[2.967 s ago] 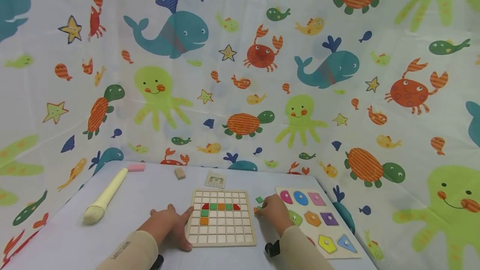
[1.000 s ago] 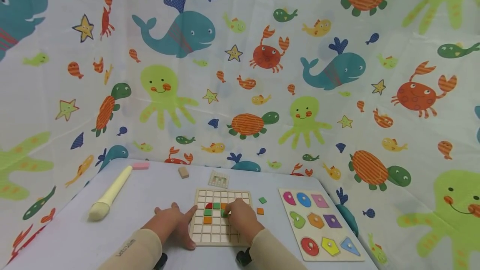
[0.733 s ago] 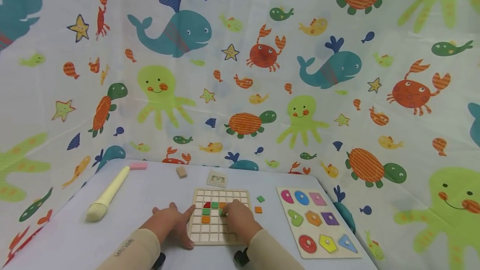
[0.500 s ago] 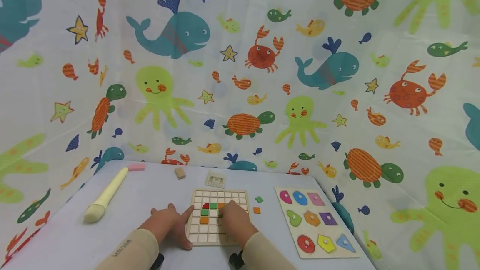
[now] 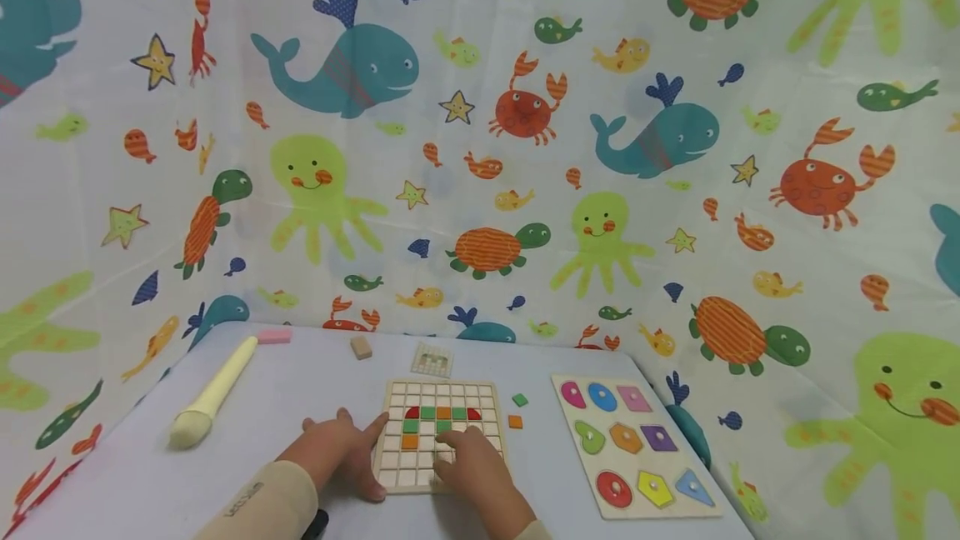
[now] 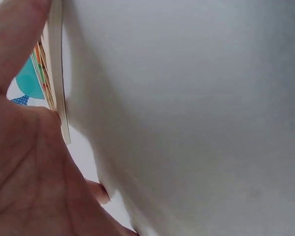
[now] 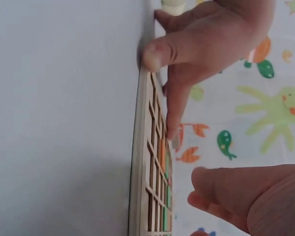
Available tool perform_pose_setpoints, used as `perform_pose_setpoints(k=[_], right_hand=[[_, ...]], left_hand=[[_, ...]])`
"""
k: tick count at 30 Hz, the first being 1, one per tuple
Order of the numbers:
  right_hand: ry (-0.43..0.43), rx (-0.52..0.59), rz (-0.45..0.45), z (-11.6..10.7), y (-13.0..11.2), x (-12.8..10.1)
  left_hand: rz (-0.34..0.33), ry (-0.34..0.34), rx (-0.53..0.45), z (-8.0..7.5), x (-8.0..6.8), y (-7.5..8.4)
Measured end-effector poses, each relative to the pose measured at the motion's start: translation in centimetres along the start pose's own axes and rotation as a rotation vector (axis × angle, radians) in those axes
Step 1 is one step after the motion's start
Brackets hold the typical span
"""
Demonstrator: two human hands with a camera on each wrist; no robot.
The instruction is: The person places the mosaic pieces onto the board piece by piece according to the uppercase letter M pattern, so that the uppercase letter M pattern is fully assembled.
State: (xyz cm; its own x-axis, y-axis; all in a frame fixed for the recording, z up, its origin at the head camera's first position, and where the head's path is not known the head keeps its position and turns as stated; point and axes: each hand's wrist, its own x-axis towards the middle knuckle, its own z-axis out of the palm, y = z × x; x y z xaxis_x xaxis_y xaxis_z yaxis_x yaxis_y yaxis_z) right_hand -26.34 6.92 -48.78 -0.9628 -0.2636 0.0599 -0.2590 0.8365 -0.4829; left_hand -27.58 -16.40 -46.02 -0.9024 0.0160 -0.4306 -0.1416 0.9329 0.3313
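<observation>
A wooden grid board [image 5: 441,487] lies on the white table, with several red, green and orange tiles in its cells. My left hand [image 5: 343,450] rests at the board's left side, thumb and forefinger spread and touching its edge. Over the lower middle of the board is my right hand [image 5: 474,463], with a finger extended just below a green tile [image 5: 444,426] that lies under the orange tile [image 5: 444,413] of the upper row. Nothing shows between its fingers in the right wrist view. Loose on the table, right of the board, are a green tile [image 5: 520,399] and an orange tile [image 5: 515,422].
A shape puzzle board [image 5: 609,445] with knobbed pieces lies at the right. Behind the grid board are a small pattern card [image 5: 432,359] and a wooden block [image 5: 361,347]. A pale yellow cone-like object [image 5: 213,394] and a pink block [image 5: 273,337] lie at the left.
My right hand has moved from the loose tiles at the right onto the board, left a green tile in a cell below the orange one, and drawn slightly back. My left hand has stayed put.
</observation>
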Motion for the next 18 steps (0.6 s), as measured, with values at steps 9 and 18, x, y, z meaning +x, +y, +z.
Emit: perform_pose_setpoints(k=[9,18], right_hand=[[0.001,0.119,0.128,-2.0,2.5,-1.7],[0.092,-0.039,0.172,-5.5,9.3,2.1]], left_hand=[[-0.01,0.004,-0.019,0.0,0.1,0.1],[-0.009,-0.004,-0.019,0.2,0.4,-0.2]])
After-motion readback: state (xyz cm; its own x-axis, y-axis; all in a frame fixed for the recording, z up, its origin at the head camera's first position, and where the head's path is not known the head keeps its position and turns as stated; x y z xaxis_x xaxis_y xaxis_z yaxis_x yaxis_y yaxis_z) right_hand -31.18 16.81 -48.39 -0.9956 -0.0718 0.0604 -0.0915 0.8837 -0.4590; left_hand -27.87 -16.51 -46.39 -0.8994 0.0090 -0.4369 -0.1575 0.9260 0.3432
